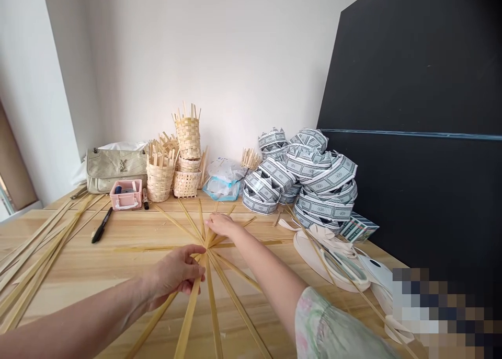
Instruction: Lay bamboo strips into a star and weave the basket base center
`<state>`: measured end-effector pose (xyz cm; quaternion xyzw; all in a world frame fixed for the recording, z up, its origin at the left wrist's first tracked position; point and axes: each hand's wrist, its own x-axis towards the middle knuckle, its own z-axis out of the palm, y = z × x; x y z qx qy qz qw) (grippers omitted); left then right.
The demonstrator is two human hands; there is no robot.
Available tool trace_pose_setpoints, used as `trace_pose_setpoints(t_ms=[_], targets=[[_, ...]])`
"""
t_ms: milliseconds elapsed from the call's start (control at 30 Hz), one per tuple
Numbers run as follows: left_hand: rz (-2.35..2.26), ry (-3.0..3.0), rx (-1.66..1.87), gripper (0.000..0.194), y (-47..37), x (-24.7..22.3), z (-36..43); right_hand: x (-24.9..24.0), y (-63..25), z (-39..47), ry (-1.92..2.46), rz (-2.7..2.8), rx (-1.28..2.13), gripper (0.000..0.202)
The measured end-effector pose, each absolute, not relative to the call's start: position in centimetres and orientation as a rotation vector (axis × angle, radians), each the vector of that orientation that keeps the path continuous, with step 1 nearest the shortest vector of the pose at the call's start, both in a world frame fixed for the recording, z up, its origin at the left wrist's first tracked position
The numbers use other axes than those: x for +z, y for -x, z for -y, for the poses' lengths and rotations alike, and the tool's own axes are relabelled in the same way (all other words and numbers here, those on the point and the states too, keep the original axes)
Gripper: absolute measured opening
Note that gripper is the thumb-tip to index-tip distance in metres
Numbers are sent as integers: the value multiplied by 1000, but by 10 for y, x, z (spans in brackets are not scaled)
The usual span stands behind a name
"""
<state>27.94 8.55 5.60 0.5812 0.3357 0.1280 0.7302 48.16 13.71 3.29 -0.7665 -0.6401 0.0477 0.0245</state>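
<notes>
Several flat bamboo strips cross at one centre on the wooden table and spread out like spokes. My left hand is just left of the crossing, its thumb and fingers closed around a bamboo strip that runs toward me. Beyond the crossing, my right hand is bent down with its fingers pressed together on the strips near the centre. Its fingertips are partly hidden, so the exact strip under them is hard to make out.
Loose strips and a black marker lie at left. Woven baskets, a pink box and a handbag stand behind. Patterned rolls, scissors and white tape are at right. A black panel leans there.
</notes>
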Motion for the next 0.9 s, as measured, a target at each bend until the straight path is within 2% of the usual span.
trace_pose_setpoints(t_ms=[300,633,900], targets=[[-735,-1284,209,47,-259,49,-66,33,-484,-136,2371,2033,187,38],[-798,-1360,160,41,-243,50,-51,36,-484,-136,2400,2114,214,35],[-753,-1363,134,41,-236,32,-48,35,-482,-135,2399,2121,229,36]])
